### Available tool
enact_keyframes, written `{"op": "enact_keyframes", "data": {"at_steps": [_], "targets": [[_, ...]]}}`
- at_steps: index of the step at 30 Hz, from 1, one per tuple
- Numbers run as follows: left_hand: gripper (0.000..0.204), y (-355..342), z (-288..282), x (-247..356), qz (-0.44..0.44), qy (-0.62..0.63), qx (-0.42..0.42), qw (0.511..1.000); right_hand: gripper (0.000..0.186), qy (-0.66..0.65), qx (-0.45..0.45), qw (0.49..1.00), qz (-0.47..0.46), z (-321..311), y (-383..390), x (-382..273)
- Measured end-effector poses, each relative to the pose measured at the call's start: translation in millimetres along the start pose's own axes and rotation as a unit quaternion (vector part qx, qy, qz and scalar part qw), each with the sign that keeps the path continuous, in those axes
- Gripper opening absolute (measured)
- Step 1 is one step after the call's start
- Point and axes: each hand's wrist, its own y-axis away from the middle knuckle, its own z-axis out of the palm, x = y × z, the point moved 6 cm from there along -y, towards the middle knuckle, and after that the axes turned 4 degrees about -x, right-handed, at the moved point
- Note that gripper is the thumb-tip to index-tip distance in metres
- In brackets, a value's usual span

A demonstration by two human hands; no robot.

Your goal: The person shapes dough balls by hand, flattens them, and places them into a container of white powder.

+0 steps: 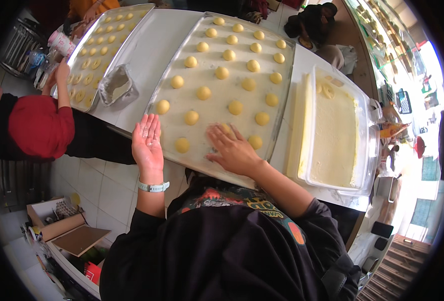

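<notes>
In front of me, a large metal tray (207, 145) bears spaced rows of round yellow dough balls (191, 118). My left hand (149, 145) is held palm up by the tray's near left corner, fingers straight and slightly apart, with pale powder on the skin and nothing in it. Palm down over the tray's near part, my right hand (233, 150) has its fingers spread and somewhat blurred. They partly cover one dough ball (226, 129); whether they press on it, I cannot tell. Another ball (254, 142) lies just right of this hand.
Right of the tray stands a clear plastic bin (332, 135) with dough rings in its far corner. A small tub of white powder (116, 88) sits to the left. Beyond it, a person in red (41, 125) works at a second tray (89, 103) of dough rings and balls.
</notes>
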Motion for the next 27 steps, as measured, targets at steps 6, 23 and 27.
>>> {"op": "enact_keyframes", "data": {"at_steps": [6,23,27], "targets": [[0.042,1,-62,8,-0.028,-0.009,0.034,0.999,0.064,0.021,-0.016,0.999,0.022,14,-28,-25],[0.038,12,-117,42,-0.019,0.013,0.074,0.997,0.068,0.058,-0.092,0.991,-0.071,62,-55,-59],[0.036,16,-115,45,-0.016,0.016,0.062,0.998,0.068,0.054,-0.069,0.995,-0.055,63,-55,-50]]}}
